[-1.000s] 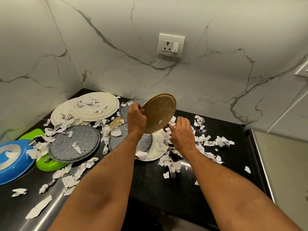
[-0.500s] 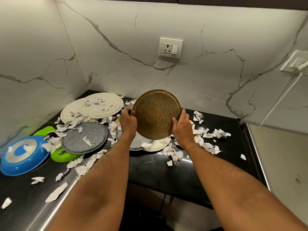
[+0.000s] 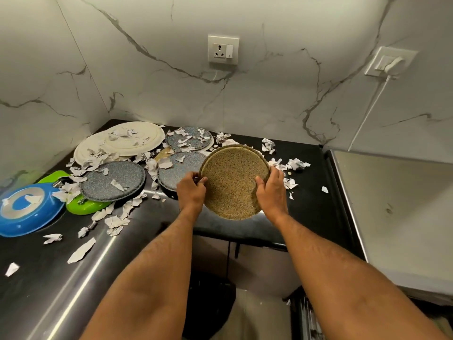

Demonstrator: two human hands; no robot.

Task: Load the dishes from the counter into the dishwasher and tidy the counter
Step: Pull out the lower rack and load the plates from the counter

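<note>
Dishes still crowd the counter (image 3: pixel 306 212) as we lift a brown plate (image 3: pixel 234 182) clear of the pile, tilted toward us above the front edge. Our left hand (image 3: pixel 191 190) pinches its left rim between thumb and curled fingers; our right hand (image 3: pixel 270 190) grips the right rim, fingers wrapped over the edge. The plate touches nothing but our hands.

By our reading, the job is barely begun. Left on the black top are two cream plates (image 3: pixel 122 143) overlapping in the corner, three grey speckled plates (image 3: pixel 112 180) strewn with scraps, a green dish (image 3: pixel 85 207) tucked under one of them, and a blue dish (image 3: pixel 27 207) at far left. Torn paper (image 3: pixel 115 220) litters nearly every surface, lying on the dishes, between them and out toward the counter's front, with a further scatter near the right hand.

We cannot tell where the dishwasher stands; nothing recognisable as one shows here, so whether anything is already loaded is unknown. What remains, as we judge it: this plate must go in, the other seven dishes must be shaken free of paper and follow, and the scraps must be gathered up.
</note>
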